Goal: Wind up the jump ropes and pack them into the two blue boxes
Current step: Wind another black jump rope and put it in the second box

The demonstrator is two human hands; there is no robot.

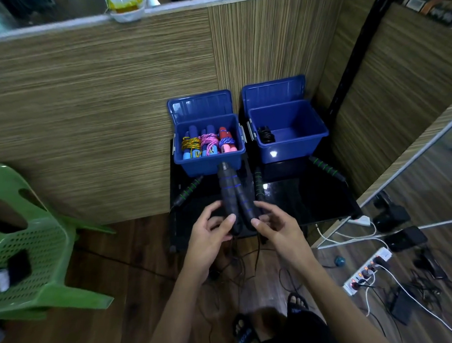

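A small black shiny table (311, 201) stands on a brown wood floor (135, 253). At the back edge sit two open blue boxes, the left box (209, 163) beside the right box (291, 147). Rope handles with green rings lie on it: one (190, 189) near the left edge, one (258, 183) in the middle, one (325, 168) at the right edge.
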